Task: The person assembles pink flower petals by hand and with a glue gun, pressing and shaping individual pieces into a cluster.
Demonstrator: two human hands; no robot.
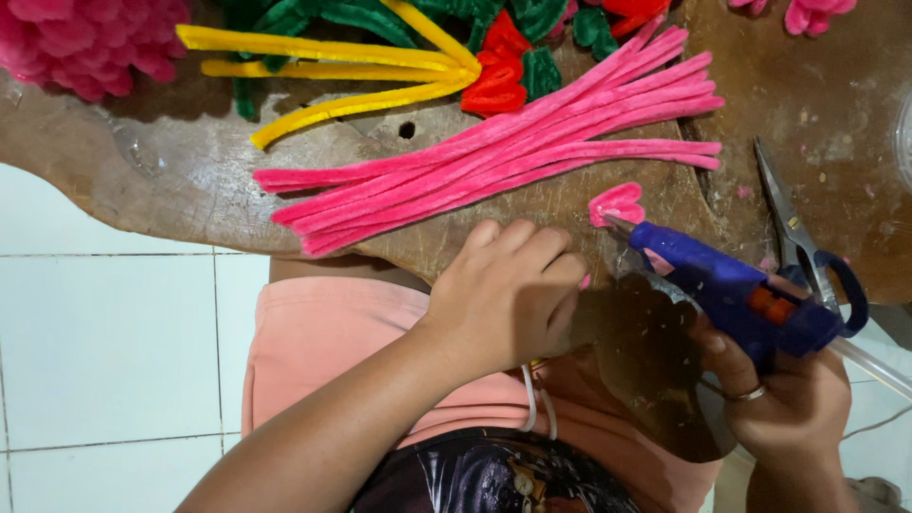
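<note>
1. The wooden table (171, 180), dark and irregular at its edge, fills the far half of the view; white floor tiles (104, 361) show at near left.
2. A bundle of pink pipe cleaners (503, 157) lies across the middle of the table, slanting from near left to far right.
3. Yellow pipe cleaners (332, 71) lie beyond it at far left, with green and red ones (503, 62) just to their right and a fluffy pink pompom (85, 43) in the far left corner.
4. The left hand (508, 294) rests at the near edge of the table, fingers curled closed; a sliver of pink shows at the fingertips, but I cannot tell what it grips.
5. The right hand (793, 394), at near right, has its fingers wrapped tight round the handle of a blue glue gun (731, 290).
6. Scissors (798, 237) with blue handles lie just behind the gun.
7. A small pink folded piece (616, 204) lies on the table, touching the gun's nozzle tip.
</note>
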